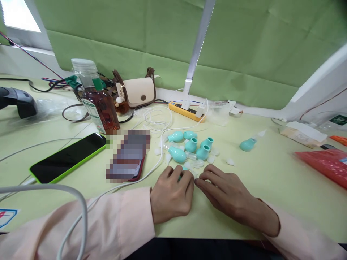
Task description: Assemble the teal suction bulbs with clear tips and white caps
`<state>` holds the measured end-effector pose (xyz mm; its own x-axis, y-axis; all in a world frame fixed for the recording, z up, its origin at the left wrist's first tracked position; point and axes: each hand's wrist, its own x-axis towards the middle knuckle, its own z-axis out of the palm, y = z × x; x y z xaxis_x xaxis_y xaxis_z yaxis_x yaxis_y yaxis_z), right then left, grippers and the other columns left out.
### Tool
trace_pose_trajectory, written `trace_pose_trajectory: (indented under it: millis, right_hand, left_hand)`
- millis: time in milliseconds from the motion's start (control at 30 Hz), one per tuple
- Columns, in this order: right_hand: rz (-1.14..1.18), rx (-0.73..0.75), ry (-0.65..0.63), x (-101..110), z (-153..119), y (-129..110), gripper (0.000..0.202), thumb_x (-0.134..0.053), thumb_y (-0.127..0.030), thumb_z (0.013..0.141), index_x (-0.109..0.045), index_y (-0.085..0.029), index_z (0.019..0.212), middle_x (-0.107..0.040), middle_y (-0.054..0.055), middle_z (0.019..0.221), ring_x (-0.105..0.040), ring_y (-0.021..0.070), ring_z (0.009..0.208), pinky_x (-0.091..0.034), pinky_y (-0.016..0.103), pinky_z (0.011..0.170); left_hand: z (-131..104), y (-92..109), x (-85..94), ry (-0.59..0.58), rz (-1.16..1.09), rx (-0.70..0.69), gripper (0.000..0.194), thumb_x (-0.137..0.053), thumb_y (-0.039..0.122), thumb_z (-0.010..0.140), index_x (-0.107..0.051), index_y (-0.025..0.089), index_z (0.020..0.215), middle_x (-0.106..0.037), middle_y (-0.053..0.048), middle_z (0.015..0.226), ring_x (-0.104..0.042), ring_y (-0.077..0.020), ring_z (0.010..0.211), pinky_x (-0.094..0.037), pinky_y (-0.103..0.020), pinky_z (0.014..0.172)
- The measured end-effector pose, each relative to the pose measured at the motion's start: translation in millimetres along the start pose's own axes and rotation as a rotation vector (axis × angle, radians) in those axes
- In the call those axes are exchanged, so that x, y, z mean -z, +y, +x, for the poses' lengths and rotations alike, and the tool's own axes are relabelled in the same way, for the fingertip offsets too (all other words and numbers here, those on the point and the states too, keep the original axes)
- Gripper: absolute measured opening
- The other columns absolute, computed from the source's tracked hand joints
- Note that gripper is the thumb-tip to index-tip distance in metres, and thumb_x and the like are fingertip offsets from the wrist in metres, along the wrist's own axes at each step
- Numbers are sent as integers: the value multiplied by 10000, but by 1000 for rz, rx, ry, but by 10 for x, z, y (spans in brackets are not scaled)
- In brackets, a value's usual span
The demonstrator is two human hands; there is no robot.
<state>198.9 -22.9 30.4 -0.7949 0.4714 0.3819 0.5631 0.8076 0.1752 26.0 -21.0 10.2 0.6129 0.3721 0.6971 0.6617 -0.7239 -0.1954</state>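
My left hand is curled over a teal rubber bulb, of which only slivers show between and above the fingers. Close against it, my right hand has its fingers pressed together, the fingertips meeting the left hand's side; what they pinch, if anything, is hidden. Just beyond the hands lies a cluster of several teal squeeze bulbs, some with open necks facing up. Small clear plastic tips are scattered among them. One teal bulb with a translucent tip lies apart on the right.
Left of the hands are a phone in a red case, a green-edged phone and a dark bottle. A white cable crosses by my left sleeve. Behind are a handbag and yellow power strip; a red packet lies right.
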Motion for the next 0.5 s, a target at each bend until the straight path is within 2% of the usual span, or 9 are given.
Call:
trace_pose_trajectory:
  millis: [233,500]
  right_hand:
    - [-135,79,20,-74,-17,19,197,-356,-43,769,-538,-88,830,-517,84,717,-441,199,754,-392,290,550]
    - [-116,105,113,-123,-79,28,171,-407,-16,737,-511,-66,865,-533,88,733,-469,201,755,-429,332,621]
  left_hand:
    - [-6,-24,-2,1,-7,49,111,-490,96,704,-598,122,694,-519,-18,593,-425,-166,546,-293,-297,471]
    - [-18,-37,-7,-12,-15,77,87,-524,126,692,-602,134,732,-538,-20,617,-452,-171,569,-335,-287,480]
